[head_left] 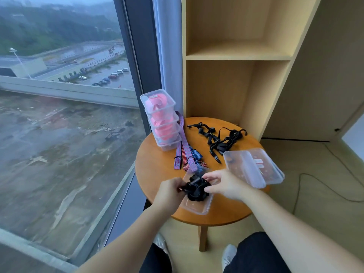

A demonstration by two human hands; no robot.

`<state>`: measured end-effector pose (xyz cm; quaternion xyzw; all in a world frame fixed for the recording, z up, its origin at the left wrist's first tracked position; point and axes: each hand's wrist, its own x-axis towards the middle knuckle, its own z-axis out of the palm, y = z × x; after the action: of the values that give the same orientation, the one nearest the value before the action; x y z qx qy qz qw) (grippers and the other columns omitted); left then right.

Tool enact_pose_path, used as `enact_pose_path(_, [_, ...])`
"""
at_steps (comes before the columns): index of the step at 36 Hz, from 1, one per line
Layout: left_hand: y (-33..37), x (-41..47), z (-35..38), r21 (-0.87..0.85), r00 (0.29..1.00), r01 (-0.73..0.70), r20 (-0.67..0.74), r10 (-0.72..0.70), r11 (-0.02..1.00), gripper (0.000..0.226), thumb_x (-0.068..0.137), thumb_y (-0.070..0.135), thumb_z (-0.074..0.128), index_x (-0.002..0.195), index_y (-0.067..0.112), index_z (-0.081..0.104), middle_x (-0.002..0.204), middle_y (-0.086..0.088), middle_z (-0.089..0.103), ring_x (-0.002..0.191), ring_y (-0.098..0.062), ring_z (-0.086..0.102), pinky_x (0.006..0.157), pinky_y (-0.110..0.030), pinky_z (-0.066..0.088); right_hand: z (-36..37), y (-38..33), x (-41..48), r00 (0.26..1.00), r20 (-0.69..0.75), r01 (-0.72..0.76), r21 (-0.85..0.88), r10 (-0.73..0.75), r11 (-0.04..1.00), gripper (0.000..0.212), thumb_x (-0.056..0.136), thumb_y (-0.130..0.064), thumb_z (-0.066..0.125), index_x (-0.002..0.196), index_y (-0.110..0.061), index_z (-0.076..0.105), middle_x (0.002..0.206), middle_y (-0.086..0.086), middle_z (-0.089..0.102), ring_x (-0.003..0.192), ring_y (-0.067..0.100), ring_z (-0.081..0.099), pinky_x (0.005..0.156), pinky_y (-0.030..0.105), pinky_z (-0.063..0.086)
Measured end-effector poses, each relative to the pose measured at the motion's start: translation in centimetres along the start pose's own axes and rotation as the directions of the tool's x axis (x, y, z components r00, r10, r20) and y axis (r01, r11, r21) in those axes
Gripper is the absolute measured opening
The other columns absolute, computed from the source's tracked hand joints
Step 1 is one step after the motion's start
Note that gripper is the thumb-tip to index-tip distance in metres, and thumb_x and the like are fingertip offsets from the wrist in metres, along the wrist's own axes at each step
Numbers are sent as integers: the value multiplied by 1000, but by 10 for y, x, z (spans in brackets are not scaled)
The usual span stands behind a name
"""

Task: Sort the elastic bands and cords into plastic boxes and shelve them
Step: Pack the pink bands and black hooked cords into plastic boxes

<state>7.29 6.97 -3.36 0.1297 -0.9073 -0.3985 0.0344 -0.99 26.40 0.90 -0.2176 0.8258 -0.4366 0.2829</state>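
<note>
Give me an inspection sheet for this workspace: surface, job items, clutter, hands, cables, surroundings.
Surface: round wooden table, bare wood at the near edge.
Job's things: stack of clear boxes holding pink bands, back left; striped cords flat beside it; loose black cords at the back; clear box at the right edge, a lid partly over it; open box in front.
Clutter: nothing seen.
Hands: left hand and right hand both grip a black cord bundle over the open box.
Cables: black cable trailing on the floor, right.
Surroundings: wooden shelf unit behind the table; large window at left.
</note>
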Motion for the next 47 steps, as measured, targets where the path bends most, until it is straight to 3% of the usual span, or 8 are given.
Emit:
enact_pose_path(5, [-7,4,8,144,996,-37,84,25,989,24,85,2,58,101,13,71,87,-2,69,75,-16,56,62,-18,38,8,16,17,1000,20,16,-131,-13,991,33,79,-7,74,106,-25,67,97,-9,63,65,-11,57,66,2,43])
enact_pose_path(10, [-12,7,11,247,979,-52,203,1,968,40,81,-2,49,112,15,68,105,-6,67,96,-25,60,79,-33,51,15,25,27,998,45,52,-322,-39,945,32,76,-18,78,106,-21,68,98,-10,59,89,11,59,78,22,48])
enact_pose_path(14, [-9,3,11,178,971,-153,212,114,972,45,74,1,49,112,12,69,114,-4,65,109,-26,52,88,-24,40,17,27,27,995,92,73,-523,-29,849,42,76,-30,78,115,-22,66,114,-4,54,103,18,55,91,36,48])
enact_pose_path(19, [-10,1,14,127,960,-231,192,205,965,38,88,25,61,125,17,64,125,0,61,116,-20,48,96,-24,37,19,27,21,990,123,112,-461,-62,880,61,80,-28,75,137,-30,53,127,-8,46,113,12,48,100,31,43])
enact_pose_path(27, [-13,1,20,211,931,-356,163,327,910,35,88,25,69,123,23,66,127,0,61,123,-26,49,103,-33,33,26,35,9,963,-10,228,-498,-268,836,28,93,-14,64,121,-12,69,131,0,62,121,12,55,101,7,29])
enact_pose_path(33, [-17,2,33,265,922,-373,212,323,889,35,93,11,51,118,26,70,122,-8,60,114,-30,46,102,-34,33,35,48,18,973,-8,179,-595,-229,784,24,96,-13,55,107,-14,76,133,-6,60,122,16,53,99,21,37])
enact_pose_path(39, [-22,1,41,262,933,-354,159,322,898,37,91,8,50,118,21,71,121,-13,62,122,-28,49,103,-34,24,44,57,26,986,-27,118,-572,-163,811,31,98,-11,47,114,-14,72,141,-5,55,140,24,34,115,25,19])
enact_pose_path(47, [-16,0,41,252,951,-310,87,298,917,28,93,16,56,117,21,69,122,0,63,123,-21,50,115,-42,20,27,57,7,947,-158,184,-449,-280,874,25,94,-3,55,111,-7,73,125,5,66,119,15,58,102,15,35])
